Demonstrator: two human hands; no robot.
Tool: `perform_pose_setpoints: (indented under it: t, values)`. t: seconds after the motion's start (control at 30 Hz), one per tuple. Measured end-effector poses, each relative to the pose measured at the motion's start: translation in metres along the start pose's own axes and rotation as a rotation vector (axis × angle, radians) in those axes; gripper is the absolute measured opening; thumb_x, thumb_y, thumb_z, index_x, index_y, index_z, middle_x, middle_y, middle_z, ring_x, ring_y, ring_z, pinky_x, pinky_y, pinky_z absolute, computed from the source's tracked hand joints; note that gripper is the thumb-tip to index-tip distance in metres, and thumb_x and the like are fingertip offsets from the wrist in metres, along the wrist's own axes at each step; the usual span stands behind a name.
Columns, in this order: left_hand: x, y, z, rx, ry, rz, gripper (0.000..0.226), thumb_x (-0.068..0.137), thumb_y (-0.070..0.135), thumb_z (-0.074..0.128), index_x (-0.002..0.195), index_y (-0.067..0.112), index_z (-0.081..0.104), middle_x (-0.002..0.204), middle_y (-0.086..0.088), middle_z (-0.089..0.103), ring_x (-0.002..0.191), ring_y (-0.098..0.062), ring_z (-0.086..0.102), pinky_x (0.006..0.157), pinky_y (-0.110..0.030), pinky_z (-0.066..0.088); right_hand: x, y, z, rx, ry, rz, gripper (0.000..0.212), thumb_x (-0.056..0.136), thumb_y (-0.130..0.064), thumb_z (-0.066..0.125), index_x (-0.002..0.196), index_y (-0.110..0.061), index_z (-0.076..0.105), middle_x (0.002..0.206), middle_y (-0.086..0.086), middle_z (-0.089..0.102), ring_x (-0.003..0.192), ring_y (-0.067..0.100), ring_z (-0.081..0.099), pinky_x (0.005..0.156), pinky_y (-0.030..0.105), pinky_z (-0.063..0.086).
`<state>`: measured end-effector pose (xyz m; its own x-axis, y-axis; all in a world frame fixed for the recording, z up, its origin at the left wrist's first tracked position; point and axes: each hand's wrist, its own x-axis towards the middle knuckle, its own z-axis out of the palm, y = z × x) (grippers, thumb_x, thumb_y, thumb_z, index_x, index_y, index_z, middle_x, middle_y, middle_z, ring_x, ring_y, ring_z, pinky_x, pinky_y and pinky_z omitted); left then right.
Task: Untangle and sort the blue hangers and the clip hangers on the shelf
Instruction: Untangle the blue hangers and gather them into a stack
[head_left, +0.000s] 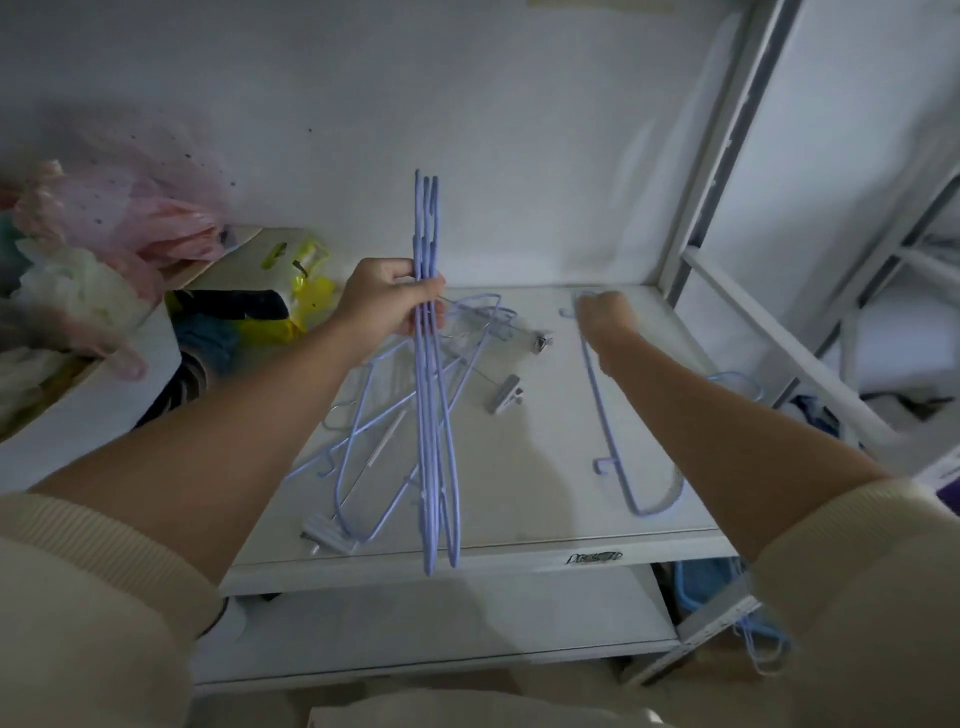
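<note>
A white shelf (545, 457) stands against a pale wall, dimly lit. Nearest, a clip (323, 532) lies at its front edge beside a tangle of thin blue wire hangers (363, 415). The left hand (389, 304) grips a neat bundle (431, 405) of blue hangers upright, fingers curled round it. The right hand (605, 314), blurred, closes on one hanger (613, 441) lying apart. Crumpled plastic bags (130, 218) crowd the far left.
</note>
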<state>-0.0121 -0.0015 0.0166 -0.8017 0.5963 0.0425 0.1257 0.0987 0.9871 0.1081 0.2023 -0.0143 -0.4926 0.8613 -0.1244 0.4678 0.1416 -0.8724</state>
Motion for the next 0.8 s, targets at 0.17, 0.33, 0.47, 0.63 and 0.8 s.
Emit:
perform_pose_setpoints:
  t: [0.17, 0.33, 0.47, 0.63, 0.8]
  values:
    - [0.012, -0.005, 0.036, 0.036, 0.063, 0.017, 0.011, 0.088, 0.008, 0.064, 0.097, 0.003, 0.067, 0.050, -0.001, 0.065, 0.044, -0.010, 0.066, 0.048, -0.024, 0.058, 0.027, 0.059, -0.043, -0.234, 0.099, 0.103, 0.035, 0.094, -0.012, 0.043, 0.121, 0.008, 0.053, 0.124, 0.024, 0.059, 0.117, 0.038, 0.057, 0.091, 0.039, 0.049]
    - [0.024, -0.010, 0.060, 0.128, 0.071, 0.029, 0.014, 0.086, 0.015, 0.066, 0.098, 0.008, 0.068, 0.068, -0.010, 0.068, 0.050, -0.014, 0.069, 0.054, -0.027, 0.060, 0.045, 0.092, -0.070, -0.458, 0.100, 0.070, 0.039, 0.093, -0.010, 0.044, 0.129, 0.004, 0.049, 0.133, 0.024, 0.053, 0.123, 0.038, 0.052, 0.097, 0.039, 0.046]
    - [0.025, -0.014, 0.075, 0.147, 0.064, 0.047, 0.012, 0.087, 0.014, 0.065, 0.097, 0.008, 0.068, 0.070, -0.012, 0.067, 0.050, -0.009, 0.069, 0.050, -0.024, 0.058, 0.057, 0.112, -0.076, -0.590, 0.030, 0.049, 0.038, 0.093, -0.011, 0.044, 0.130, 0.000, 0.047, 0.134, 0.024, 0.050, 0.125, 0.038, 0.050, 0.098, 0.039, 0.044]
    - [0.027, -0.016, 0.083, 0.140, 0.069, 0.048, 0.005, 0.085, 0.014, 0.068, 0.080, 0.017, 0.069, 0.069, -0.012, 0.068, 0.054, -0.014, 0.071, 0.055, -0.029, 0.060, 0.066, 0.123, -0.074, -0.669, -0.012, 0.074, 0.031, 0.091, -0.003, 0.048, 0.120, 0.006, 0.055, 0.127, 0.025, 0.057, 0.119, 0.038, 0.055, 0.093, 0.037, 0.046]
    - [0.028, -0.017, 0.083, 0.157, 0.083, 0.051, 0.001, 0.083, 0.017, 0.069, 0.083, 0.018, 0.070, 0.071, -0.013, 0.071, 0.058, -0.020, 0.072, 0.057, -0.029, 0.059, 0.069, 0.125, -0.074, -0.756, -0.038, 0.037, 0.027, 0.090, 0.002, 0.049, 0.115, 0.007, 0.056, 0.120, 0.024, 0.060, 0.113, 0.037, 0.059, 0.077, 0.033, 0.043]
